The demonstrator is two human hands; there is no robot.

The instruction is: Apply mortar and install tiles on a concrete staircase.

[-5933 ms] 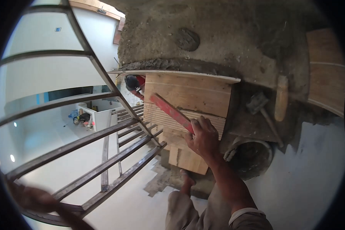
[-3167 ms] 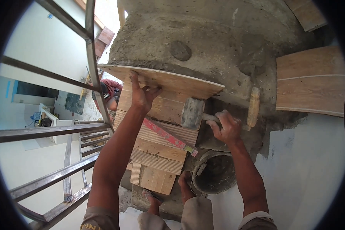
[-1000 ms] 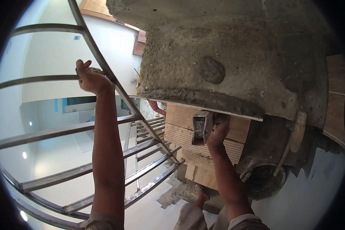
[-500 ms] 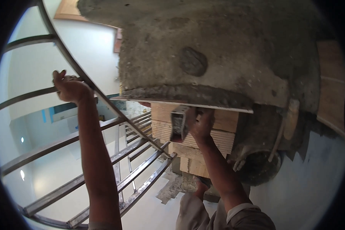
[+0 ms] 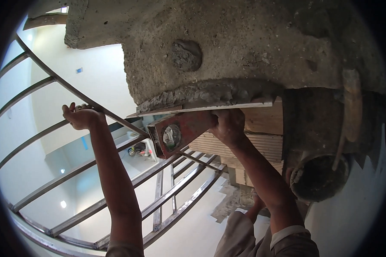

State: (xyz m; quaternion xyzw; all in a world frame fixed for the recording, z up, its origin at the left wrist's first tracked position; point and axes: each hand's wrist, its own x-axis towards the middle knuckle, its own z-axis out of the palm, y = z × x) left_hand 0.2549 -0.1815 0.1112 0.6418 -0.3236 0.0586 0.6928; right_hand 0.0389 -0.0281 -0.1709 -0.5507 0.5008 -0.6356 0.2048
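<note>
My right hand (image 5: 229, 126) grips a worn reddish box-section spirit level (image 5: 188, 128) with a round window near its hollow end. The level lies against the underside of a thin slab or tile (image 5: 248, 105) seen edge-on. Wet grey mortar (image 5: 218, 93) is heaped along the slab's far side, against rough concrete (image 5: 253, 51). A separate dab of mortar (image 5: 186, 55) sits higher on the concrete. Off to the left, my left hand (image 5: 80, 117) is closed at the curved metal railing (image 5: 43, 66), its fingers curled by the bar.
Below the slab are wood-look stair tiles (image 5: 261, 120) and ribbed tile faces (image 5: 244, 145). A dark bucket (image 5: 319, 177) stands at the right, under a long-handled tool (image 5: 351, 107). Railing bars (image 5: 167, 201) cross the lower left, above a pale floor far below.
The view has shifted and tilted. The spirit level has turned from end-on to showing its long side, pointing left under the slab. My left hand stays at the railing.
</note>
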